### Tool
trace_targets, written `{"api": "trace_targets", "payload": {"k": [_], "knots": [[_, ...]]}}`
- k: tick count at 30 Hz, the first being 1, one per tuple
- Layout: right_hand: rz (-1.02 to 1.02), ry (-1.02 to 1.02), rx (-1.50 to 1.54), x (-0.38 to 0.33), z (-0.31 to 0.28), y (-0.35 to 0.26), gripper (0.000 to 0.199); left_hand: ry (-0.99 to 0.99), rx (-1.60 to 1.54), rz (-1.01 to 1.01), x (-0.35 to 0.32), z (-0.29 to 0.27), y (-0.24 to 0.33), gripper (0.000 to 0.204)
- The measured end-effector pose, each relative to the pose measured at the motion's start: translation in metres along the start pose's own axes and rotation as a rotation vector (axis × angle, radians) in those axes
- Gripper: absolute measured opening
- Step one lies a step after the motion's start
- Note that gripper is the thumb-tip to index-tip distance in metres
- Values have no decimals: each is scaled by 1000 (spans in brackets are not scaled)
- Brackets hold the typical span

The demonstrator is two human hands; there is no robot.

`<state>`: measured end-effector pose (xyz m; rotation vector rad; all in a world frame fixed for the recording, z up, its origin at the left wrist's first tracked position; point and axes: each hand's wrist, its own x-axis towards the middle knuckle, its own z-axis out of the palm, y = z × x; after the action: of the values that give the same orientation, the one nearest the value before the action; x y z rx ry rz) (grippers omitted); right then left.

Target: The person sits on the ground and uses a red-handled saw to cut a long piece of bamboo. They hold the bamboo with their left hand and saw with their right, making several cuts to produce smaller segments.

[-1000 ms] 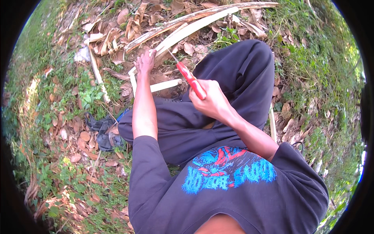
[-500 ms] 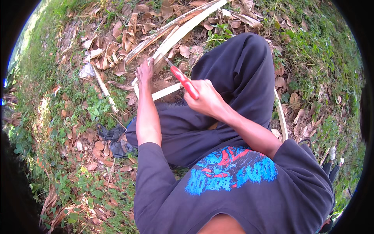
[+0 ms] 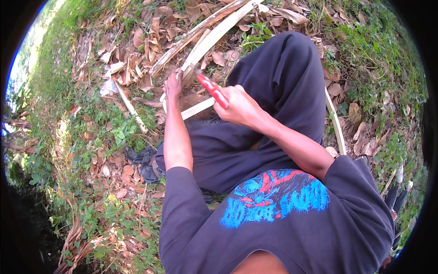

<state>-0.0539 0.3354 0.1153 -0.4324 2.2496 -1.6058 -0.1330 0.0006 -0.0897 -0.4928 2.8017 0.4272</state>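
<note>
My left hand (image 3: 173, 85) is closed around the near end of a long pale wooden strip (image 3: 218, 35), which slants up and away to the right. In my right hand (image 3: 241, 107) is a red-handled tool (image 3: 211, 89), its narrow metal end pointing at the strip just right of my left fingers. The metal end is too small and blurred to tell its kind. A shorter pale wooden piece (image 3: 199, 108) lies below, between my left forearm and my right hand.
A rough brown wooden length (image 3: 191, 39) lies beside the strip. Dry leaves (image 3: 150, 45) and green weeds cover the ground. A thin pale stick (image 3: 130, 107) and a dark cloth (image 3: 145, 164) lie left; another pale strip (image 3: 335, 121) passes right of my bent knee (image 3: 292, 59).
The view has shifted slightly. Both hands keep their holds, and the tool's metal end stays close to the wooden strip.
</note>
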Motion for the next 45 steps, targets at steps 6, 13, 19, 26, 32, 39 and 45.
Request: {"api": "trace_targets", "payload": {"k": [6,13,19,26,32,39,45], "knots": [[10,-9,42,-23,-9,-12,20,14,-6,-9,2,5,-12,72],[-51,21,59,-15,-9,-11,15,-19,-15,-14,-1,0,-2,73],[-20,47,23,-4,-1,7,16,-28,5,-37,1,-1,-5,73],[-2,-28,24,-44,-5,-4,10,-30,-29,-47,4,4,-17,77],[-96,65,-66,-7,8,13,15,-35,-27,-3,6,4,-14,77],[-35,21,10,-44,-4,11,11,-1,-51,-40,-7,0,-7,74],[-246,122,-105,-27,21,21,10,-38,-44,-48,0,0,-10,78]]}}
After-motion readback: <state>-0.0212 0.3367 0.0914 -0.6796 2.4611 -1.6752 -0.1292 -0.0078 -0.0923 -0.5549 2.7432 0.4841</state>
